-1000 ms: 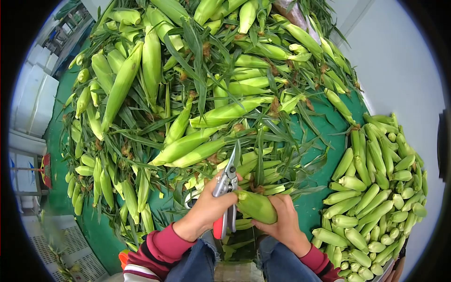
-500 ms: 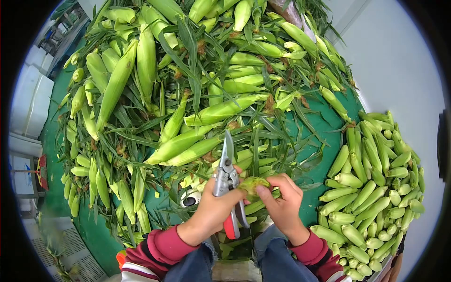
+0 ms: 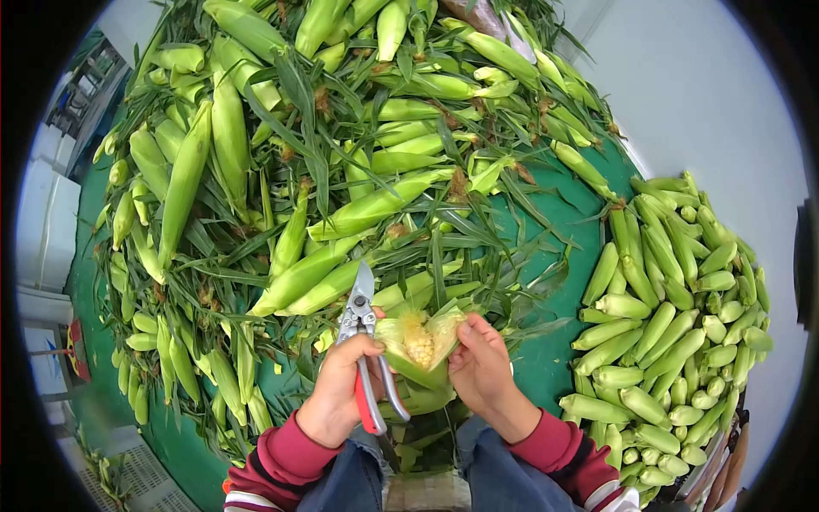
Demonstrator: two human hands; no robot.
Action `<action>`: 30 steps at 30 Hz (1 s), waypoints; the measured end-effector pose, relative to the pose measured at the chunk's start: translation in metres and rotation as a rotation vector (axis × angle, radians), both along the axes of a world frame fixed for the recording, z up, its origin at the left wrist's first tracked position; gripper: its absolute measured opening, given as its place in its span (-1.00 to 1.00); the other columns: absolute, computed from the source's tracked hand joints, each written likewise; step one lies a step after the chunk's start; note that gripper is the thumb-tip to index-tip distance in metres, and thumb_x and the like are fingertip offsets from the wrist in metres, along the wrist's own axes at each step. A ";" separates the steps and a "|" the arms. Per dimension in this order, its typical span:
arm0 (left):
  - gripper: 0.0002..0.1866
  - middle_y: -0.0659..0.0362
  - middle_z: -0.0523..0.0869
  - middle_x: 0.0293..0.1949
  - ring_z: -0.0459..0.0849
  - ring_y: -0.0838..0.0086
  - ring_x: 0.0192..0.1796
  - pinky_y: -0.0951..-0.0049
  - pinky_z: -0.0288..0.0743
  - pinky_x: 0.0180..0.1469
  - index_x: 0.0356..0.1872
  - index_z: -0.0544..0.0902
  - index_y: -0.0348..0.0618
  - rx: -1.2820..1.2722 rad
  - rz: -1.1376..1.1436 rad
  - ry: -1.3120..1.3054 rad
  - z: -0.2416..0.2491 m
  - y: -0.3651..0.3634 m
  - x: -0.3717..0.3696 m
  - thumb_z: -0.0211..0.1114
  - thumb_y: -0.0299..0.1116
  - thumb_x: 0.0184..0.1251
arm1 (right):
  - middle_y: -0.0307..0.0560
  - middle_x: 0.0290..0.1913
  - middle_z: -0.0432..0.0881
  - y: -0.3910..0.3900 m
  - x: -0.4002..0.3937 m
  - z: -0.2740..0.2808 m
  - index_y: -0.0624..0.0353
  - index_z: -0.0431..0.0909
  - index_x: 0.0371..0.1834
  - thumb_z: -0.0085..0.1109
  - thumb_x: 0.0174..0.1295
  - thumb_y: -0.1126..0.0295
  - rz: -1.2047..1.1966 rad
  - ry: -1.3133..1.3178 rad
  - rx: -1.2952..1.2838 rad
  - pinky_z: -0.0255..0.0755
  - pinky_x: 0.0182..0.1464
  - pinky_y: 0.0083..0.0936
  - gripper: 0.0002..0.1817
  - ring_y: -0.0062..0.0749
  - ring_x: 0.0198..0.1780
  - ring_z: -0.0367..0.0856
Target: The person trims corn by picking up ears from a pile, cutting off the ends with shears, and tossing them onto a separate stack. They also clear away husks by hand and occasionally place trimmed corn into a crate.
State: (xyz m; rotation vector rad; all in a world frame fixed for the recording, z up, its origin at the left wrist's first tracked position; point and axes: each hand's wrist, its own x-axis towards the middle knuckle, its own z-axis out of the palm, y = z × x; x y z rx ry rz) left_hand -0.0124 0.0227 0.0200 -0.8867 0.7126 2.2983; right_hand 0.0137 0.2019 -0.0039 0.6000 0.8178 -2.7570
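Note:
My left hand (image 3: 339,388) is wrapped round a pair of pruning shears (image 3: 358,320) with red and grey handles, blades pointing up. Beside it, my right hand (image 3: 488,367) pinches the husk at the right edge of an ear of corn (image 3: 418,346). The husk is parted at the tip, and pale yellow kernels and silk show between the leaves. The ear lies between both hands, its lower part over my lap. Whether my left fingers also touch the husk is hard to tell.
A large heap of unhusked corn (image 3: 375,205) with long leaves covers the green surface (image 3: 546,367) ahead and to the left. Trimmed ears (image 3: 648,341) are piled at the right beside a pale wall (image 3: 708,111). White perforated crates (image 3: 141,465) stand at the lower left.
The husk tip between my hands is now spread apart, showing kernels. My left hand and the shears have moved left, my right hand slightly left and down. The view has shifted a little.

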 end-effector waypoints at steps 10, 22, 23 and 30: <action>-0.51 0.09 0.64 -0.19 0.67 0.31 -0.20 0.33 0.56 -0.08 0.06 0.48 -0.10 0.057 0.018 0.061 -0.015 -0.009 0.010 0.05 -0.63 0.01 | -0.15 -0.13 0.61 0.016 0.002 -0.013 0.14 0.42 0.15 0.16 0.32 0.34 0.301 0.416 0.530 0.46 -0.11 -0.62 -0.64 -0.48 -0.21 0.57; -0.54 -0.07 0.58 -0.13 0.59 0.13 -0.06 0.19 0.49 -0.08 0.12 0.43 -0.25 -1.447 -0.816 0.740 -0.020 -0.045 -0.015 0.32 -0.48 0.18 | 0.11 0.24 0.33 0.076 0.037 -0.024 0.23 0.09 0.44 0.46 -0.04 0.29 0.643 0.598 1.566 0.35 0.22 -0.27 -0.03 -0.06 0.23 0.40; -0.61 -0.17 0.53 -0.14 0.55 0.00 -0.12 0.11 0.44 -0.16 0.03 0.45 -0.28 -1.860 -0.642 1.183 -0.062 -0.071 -0.026 0.28 -0.53 0.15 | 0.07 0.19 0.36 0.078 0.043 -0.023 0.24 0.07 0.43 0.42 -0.02 0.32 0.397 0.486 1.417 0.37 0.19 -0.29 -0.06 -0.12 0.21 0.41; -0.11 -0.15 0.53 0.12 0.48 -0.05 0.18 0.23 0.34 0.25 0.29 0.32 -0.32 -1.909 -0.850 1.305 -0.185 -0.220 -0.086 0.51 -0.61 -0.23 | 0.00 0.11 0.41 0.168 0.157 -0.029 -0.04 0.05 0.36 0.15 0.30 0.32 -0.700 -0.243 0.422 0.54 -0.03 -0.10 -0.38 -0.17 0.06 0.50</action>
